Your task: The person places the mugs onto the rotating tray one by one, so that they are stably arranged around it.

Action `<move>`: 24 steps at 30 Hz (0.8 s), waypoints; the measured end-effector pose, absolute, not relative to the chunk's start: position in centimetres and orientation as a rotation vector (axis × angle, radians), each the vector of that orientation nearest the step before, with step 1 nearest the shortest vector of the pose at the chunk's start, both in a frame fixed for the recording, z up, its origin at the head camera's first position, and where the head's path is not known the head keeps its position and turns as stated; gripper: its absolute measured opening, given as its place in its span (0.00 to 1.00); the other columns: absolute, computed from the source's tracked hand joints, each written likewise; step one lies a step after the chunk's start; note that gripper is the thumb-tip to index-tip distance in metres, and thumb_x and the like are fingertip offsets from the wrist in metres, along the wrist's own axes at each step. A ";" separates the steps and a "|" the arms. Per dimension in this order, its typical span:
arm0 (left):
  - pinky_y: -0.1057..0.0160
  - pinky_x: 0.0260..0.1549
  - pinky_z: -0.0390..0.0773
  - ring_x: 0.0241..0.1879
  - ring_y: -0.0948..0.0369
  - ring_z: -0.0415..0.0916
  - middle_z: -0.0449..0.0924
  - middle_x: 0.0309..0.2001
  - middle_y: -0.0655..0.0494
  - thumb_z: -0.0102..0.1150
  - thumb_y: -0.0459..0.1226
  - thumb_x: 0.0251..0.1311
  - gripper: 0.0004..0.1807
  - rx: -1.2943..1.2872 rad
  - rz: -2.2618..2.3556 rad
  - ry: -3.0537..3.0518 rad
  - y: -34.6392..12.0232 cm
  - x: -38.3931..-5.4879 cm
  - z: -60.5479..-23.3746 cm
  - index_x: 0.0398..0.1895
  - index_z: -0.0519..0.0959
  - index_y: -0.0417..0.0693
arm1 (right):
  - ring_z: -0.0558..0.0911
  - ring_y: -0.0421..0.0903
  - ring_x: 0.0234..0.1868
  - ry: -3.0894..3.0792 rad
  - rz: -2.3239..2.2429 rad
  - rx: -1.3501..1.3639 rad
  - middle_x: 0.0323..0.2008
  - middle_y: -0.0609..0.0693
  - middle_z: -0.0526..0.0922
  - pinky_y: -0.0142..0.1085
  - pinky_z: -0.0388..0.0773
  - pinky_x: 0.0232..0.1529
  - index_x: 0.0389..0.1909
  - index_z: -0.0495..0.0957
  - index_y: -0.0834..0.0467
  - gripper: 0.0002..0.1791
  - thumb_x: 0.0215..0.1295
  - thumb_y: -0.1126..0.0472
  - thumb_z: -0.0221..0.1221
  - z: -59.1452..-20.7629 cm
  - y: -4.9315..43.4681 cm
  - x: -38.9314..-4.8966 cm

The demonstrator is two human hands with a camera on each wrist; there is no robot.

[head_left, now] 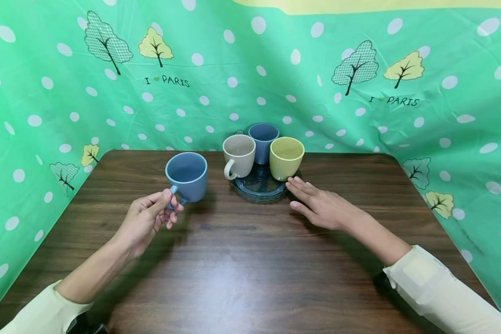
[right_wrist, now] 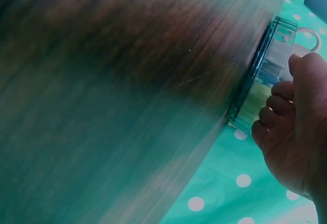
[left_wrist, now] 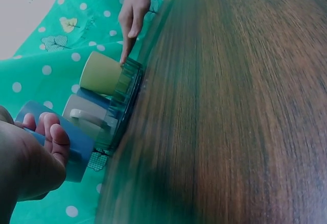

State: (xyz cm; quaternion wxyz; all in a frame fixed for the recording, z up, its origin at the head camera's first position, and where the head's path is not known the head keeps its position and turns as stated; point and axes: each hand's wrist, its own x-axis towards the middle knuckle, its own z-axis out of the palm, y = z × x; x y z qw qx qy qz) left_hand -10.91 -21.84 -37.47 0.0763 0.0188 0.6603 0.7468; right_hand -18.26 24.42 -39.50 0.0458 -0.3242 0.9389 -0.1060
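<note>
By its handle, my left hand (head_left: 150, 215) pinches a blue mug (head_left: 188, 178), held upright above the table to the left of a round glass tray (head_left: 256, 190). On that tray stand a white mug (head_left: 239, 155) with its handle toward the front left, a second blue mug (head_left: 264, 141) at the back, and a yellow mug (head_left: 286, 160) at the right. My right hand (head_left: 321, 206) is stretched out, its fingertips at the tray's right edge close to the base of the yellow mug. In the left wrist view the held mug (left_wrist: 79, 152) partly covers the white one.
The dark wooden table (head_left: 250, 269) reaches back to a green polka-dot cloth (head_left: 234, 60) hanging behind and at both sides. The glass tray stands near the table's back edge.
</note>
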 end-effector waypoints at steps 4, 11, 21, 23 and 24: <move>0.70 0.30 0.84 0.31 0.65 0.82 0.92 0.38 0.59 0.57 0.47 0.88 0.18 0.084 2.230 1.978 -21.6 -10.6 -37.2 0.38 0.86 0.49 | 0.60 0.64 0.91 2.869 -0.326 -0.994 0.91 0.59 0.59 0.65 0.67 0.86 0.90 0.60 0.58 0.36 0.93 0.46 0.50 -39.5 24.3 -18.3; 0.69 0.30 0.84 0.30 0.65 0.81 0.92 0.38 0.59 0.56 0.45 0.89 0.18 0.135 2.218 1.965 -21.1 -10.3 -36.8 0.38 0.86 0.48 | 0.59 0.63 0.91 2.869 -0.329 -1.008 0.91 0.60 0.59 0.63 0.65 0.88 0.90 0.60 0.59 0.35 0.93 0.47 0.50 -39.5 24.3 -18.2; 0.69 0.30 0.85 0.30 0.65 0.82 0.92 0.39 0.58 0.56 0.46 0.89 0.18 0.168 2.199 1.954 -20.5 -9.9 -36.4 0.39 0.86 0.48 | 0.59 0.64 0.91 2.869 -0.327 -1.008 0.91 0.60 0.59 0.64 0.65 0.87 0.90 0.60 0.59 0.35 0.93 0.47 0.50 -39.4 24.3 -18.2; 0.69 0.30 0.85 0.31 0.65 0.82 0.92 0.39 0.58 0.56 0.46 0.89 0.18 0.182 2.190 1.956 -20.4 -9.9 -36.4 0.39 0.86 0.48 | 0.59 0.64 0.91 2.869 -0.327 -1.009 0.91 0.61 0.59 0.63 0.65 0.88 0.90 0.60 0.59 0.35 0.93 0.47 0.51 -39.4 24.3 -18.2; 0.69 0.30 0.84 0.31 0.65 0.82 0.92 0.39 0.57 0.56 0.45 0.89 0.18 0.190 2.187 1.955 -20.3 -9.9 -36.4 0.39 0.86 0.48 | 0.59 0.64 0.91 2.870 -0.327 -1.009 0.91 0.61 0.59 0.63 0.65 0.88 0.90 0.60 0.59 0.35 0.93 0.48 0.51 -39.4 24.3 -18.2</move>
